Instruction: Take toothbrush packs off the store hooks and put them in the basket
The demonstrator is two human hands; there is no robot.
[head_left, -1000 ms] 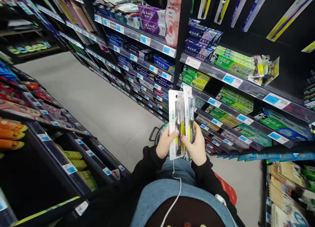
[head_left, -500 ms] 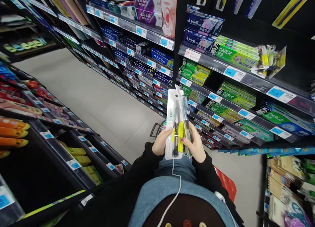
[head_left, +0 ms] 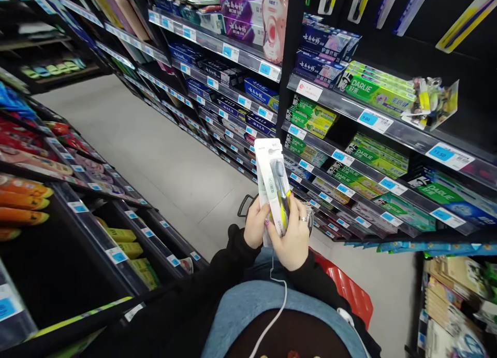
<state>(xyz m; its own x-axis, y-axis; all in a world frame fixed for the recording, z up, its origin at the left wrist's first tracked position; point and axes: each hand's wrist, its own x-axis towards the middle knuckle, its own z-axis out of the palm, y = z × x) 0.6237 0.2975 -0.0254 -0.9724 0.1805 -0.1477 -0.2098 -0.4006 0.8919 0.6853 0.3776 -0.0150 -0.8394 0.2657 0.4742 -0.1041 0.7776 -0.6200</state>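
Note:
In front of my body, my right hand (head_left: 292,236) grips a packaged toothbrush (head_left: 276,179) in a white and clear pack, with a grey brush head and a yellow part showing. My left hand (head_left: 255,223) is closed on the pack's left side, where the edge of another pale pack shows behind the front one. My fingers cover the lower part of the packs. A ring shows on one right finger. A thin white cable (head_left: 285,301) hangs below my hands.
Shelves on the right hold green toothpaste boxes (head_left: 378,88) and dark blue boxes (head_left: 322,39), with toothbrush packs hanging above. Low display bins (head_left: 128,233) line the left. A red basket (head_left: 345,285) is by my right arm. Pale floor (head_left: 155,135) runs between.
The front toothbrush pack has swung over the other pack and now faces me, covering the black-handled brush seen before. My right hand has moved left, closer to my left hand.

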